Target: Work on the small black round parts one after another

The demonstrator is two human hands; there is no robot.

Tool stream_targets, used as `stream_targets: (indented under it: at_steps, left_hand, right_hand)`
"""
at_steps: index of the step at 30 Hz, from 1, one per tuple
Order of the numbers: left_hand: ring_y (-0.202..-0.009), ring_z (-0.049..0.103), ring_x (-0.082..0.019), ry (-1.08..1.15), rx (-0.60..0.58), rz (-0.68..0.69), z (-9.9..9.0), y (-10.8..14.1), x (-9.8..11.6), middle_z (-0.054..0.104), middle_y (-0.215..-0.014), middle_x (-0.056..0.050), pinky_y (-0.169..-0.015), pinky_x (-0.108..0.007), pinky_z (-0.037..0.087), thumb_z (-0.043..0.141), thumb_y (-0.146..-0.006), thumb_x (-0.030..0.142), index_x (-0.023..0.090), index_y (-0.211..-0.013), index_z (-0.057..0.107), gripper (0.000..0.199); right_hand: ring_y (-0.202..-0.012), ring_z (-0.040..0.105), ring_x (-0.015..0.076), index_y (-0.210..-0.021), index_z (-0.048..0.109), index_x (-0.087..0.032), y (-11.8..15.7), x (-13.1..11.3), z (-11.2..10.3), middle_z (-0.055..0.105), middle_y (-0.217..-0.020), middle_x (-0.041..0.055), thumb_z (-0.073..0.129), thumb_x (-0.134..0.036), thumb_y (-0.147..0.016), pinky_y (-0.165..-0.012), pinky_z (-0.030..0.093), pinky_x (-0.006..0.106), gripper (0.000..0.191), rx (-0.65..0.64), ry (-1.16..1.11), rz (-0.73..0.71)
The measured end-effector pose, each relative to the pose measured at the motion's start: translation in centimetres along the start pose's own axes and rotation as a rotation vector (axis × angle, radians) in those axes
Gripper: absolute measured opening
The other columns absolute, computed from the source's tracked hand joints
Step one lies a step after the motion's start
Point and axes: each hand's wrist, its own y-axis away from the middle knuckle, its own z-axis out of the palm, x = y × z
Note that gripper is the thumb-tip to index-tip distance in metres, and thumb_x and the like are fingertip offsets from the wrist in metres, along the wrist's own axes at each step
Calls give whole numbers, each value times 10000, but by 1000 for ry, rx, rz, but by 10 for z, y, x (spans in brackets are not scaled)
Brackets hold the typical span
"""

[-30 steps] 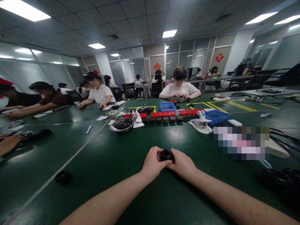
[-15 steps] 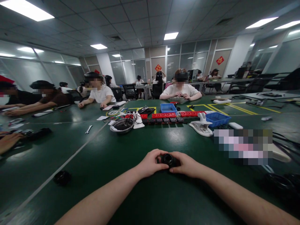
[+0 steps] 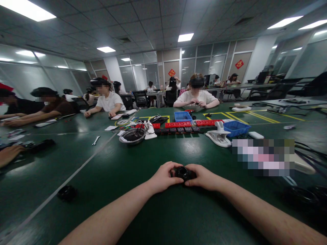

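Observation:
A black round part (image 3: 182, 173) with a ring-shaped opening facing up is gripped between both hands, low over the green table (image 3: 143, 211). My left hand (image 3: 167, 176) closes on its left side, thumb at the front and fingers behind. On the right side, my right hand (image 3: 200, 176) holds it the same way, with thumb and fingers curved round it. The underside of the part and some fingertips are hidden. Another black part (image 3: 67, 193) lies on the table at the left, beside a pale seam line.
Beyond my hands are a metal bowl (image 3: 132, 136), a white clamp (image 3: 219, 135), a red power strip (image 3: 178, 125) and blue trays (image 3: 236, 128). A wrench (image 3: 96, 140) lies left. Black coiled items (image 3: 301, 197) sit at right. Several people sit around; a co-worker's hand (image 3: 10, 154) is far left.

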Motion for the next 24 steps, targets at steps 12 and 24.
stream_targets:
  at_steps: [12,24]
  left_hand:
    - [-645,466,-115,-80,238,-146,22,1,0,505,-765,5,-564,-216,358,715,-508,289,160,-816,518,388]
    - [-864,473,-184,-221,117,-20,2,2,-6,469,-997,-38,-732,-290,402,695,-520,391,214,-1099,423,664]
  right_hand:
    - [-603,499,144,-742,440,-184,-3,-15,21,537,-693,1,639,-417,-541,-456,265,208,366,254,343,243]
    - [-904,493,204,-1163,356,-169,7,-10,4,484,-1071,88,639,-484,-558,-714,395,290,738,160,39,-31]
